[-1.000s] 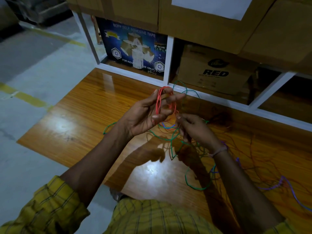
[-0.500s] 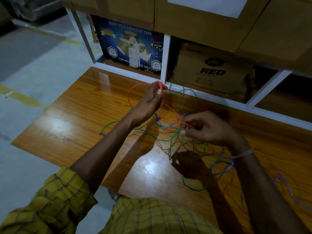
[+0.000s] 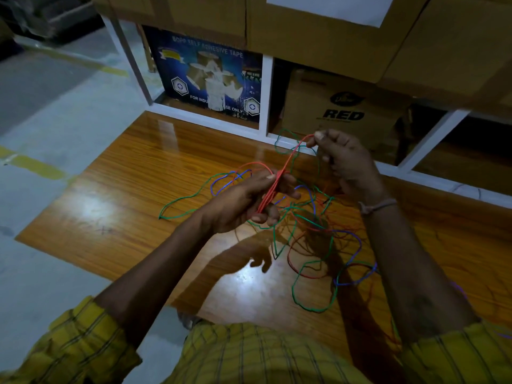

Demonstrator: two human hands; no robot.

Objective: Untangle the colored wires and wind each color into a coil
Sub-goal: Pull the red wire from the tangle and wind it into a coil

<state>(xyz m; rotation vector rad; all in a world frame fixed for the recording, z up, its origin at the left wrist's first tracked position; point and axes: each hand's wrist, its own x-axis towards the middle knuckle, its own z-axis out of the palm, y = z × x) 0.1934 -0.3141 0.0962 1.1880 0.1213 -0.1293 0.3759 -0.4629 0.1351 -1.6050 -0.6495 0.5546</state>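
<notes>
Holding several gathered strands of red wire (image 3: 279, 177), the left hand (image 3: 243, 202) keeps its grip closed around the bundle, with fingers curled over it above the counter (image 3: 116, 195). The right hand (image 3: 346, 162) is raised higher and farther back; its grip pinches the upper run of the same red wire between thumb and fingertips. The red wire stretches in a slanted line between the two hands, and one red loop arcs out to the left of the left hand.

Loose green wire (image 3: 191, 203) and blue wire (image 3: 230, 180) loops lie on the counter just left of the left hand. The remaining tangle (image 3: 318, 239) of green, blue and red wire rests on the counter below and between the hands, extending toward the person's right forearm. One green loop reaches the white shelf frame (image 3: 266, 92) behind the right hand.

Both sleeves are yellow plaid. A band (image 3: 376, 206) circles the right wrist. Behind the counter, the shelf holds a blue adhesive tape box (image 3: 205, 76) and a brown carton (image 3: 340, 106) printed "RED".
</notes>
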